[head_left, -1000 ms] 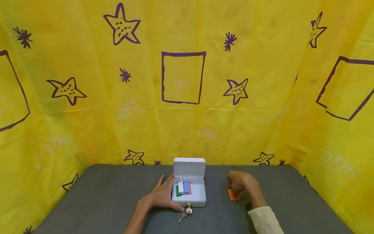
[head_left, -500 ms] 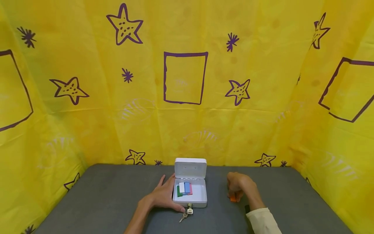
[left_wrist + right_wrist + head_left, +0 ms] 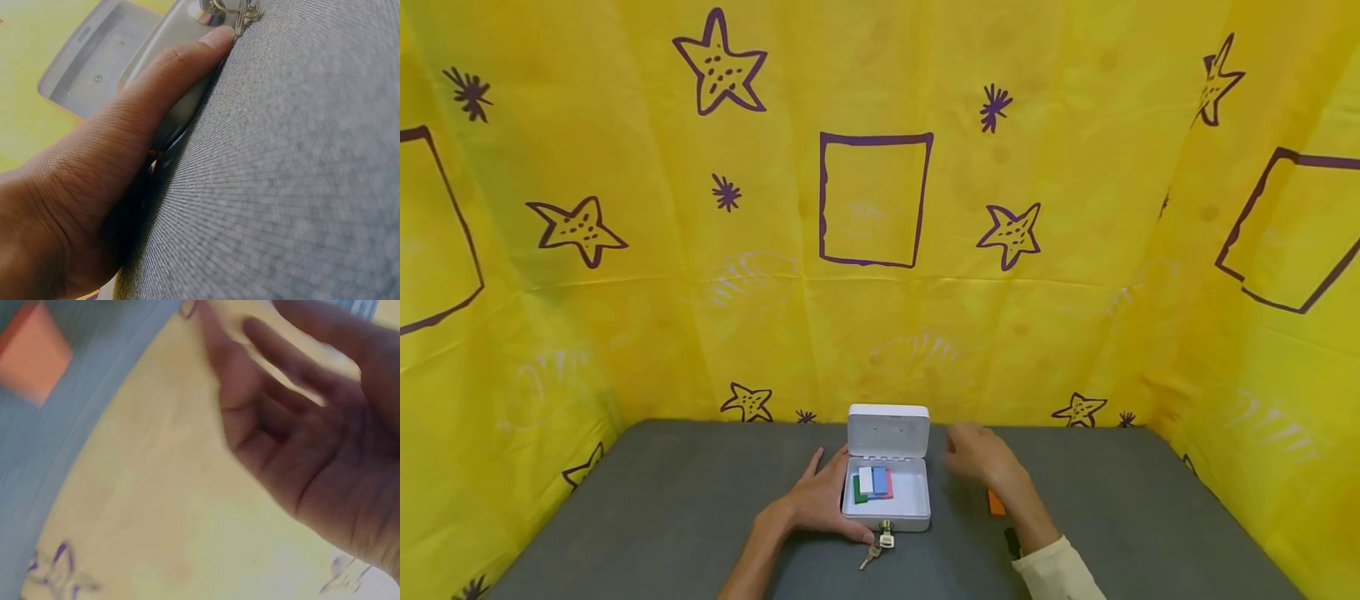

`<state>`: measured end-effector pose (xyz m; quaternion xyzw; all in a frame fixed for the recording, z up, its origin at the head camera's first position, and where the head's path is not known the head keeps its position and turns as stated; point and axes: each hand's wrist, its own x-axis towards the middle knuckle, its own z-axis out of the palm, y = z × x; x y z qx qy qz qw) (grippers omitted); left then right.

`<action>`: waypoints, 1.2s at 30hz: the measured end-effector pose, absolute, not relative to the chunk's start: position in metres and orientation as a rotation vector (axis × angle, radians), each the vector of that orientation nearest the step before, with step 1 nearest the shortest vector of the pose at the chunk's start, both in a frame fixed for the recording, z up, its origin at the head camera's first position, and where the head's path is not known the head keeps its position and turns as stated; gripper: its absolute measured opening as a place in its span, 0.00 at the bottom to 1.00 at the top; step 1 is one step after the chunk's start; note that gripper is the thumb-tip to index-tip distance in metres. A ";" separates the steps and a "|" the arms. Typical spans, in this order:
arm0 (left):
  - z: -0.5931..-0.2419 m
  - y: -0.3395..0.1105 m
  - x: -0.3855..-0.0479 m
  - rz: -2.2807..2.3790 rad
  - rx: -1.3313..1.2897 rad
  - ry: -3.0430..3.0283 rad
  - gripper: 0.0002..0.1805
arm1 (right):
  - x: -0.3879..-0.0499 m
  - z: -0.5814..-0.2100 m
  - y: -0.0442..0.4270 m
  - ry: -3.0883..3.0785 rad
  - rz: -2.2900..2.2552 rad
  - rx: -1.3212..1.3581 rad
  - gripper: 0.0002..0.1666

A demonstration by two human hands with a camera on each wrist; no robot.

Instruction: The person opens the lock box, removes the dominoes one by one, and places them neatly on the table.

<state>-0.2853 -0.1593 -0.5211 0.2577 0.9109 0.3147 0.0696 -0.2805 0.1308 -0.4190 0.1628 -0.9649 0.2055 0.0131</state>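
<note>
A small white cash box (image 3: 917,492) stands with its lid (image 3: 889,433) raised. Inside, on the left, lie flat rectangular pieces: white (image 3: 866,481), blue (image 3: 880,480), green (image 3: 858,492) and pink (image 3: 891,485). My left hand (image 3: 823,502) holds the box's left side, thumb along the front near the lock. Keys (image 3: 874,552) hang at that lock. To the right of the box, my right hand (image 3: 981,454) is above the table, blurred, with bent fingers (image 3: 247,394); its fingertips are out of the right wrist view. An orange block (image 3: 996,502) lies below it on the table.
The grey table (image 3: 700,508) extends to both sides of the box. A yellow cloth (image 3: 880,350) with purple stars and frames hangs behind and at both sides. A dark band (image 3: 1012,543) shows at my right wrist, beside a cream sleeve (image 3: 1056,571).
My right hand has left the orange block and moved left and away from me, towards the box. The orange block remains on the table. The left hand and box have stayed in place.
</note>
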 end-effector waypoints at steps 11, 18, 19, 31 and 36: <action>-0.517 -0.156 -0.286 0.892 0.757 2.762 0.72 | -0.267 -0.447 0.063 -2.813 0.704 0.826 0.01; -0.519 -0.156 -0.286 0.901 0.762 2.766 0.73 | -0.270 -0.461 0.059 -2.877 0.563 0.945 0.15; -0.519 -0.157 -0.286 0.900 0.767 2.768 0.72 | -0.271 -0.463 0.059 -2.883 0.545 0.960 0.15; -0.516 -0.157 -0.286 0.889 0.770 2.766 0.72 | -0.272 -0.470 0.055 -2.923 0.542 0.891 0.10; -0.517 -0.157 -0.287 0.902 0.783 2.766 0.72 | -0.271 -0.468 0.059 -2.848 0.592 0.917 0.06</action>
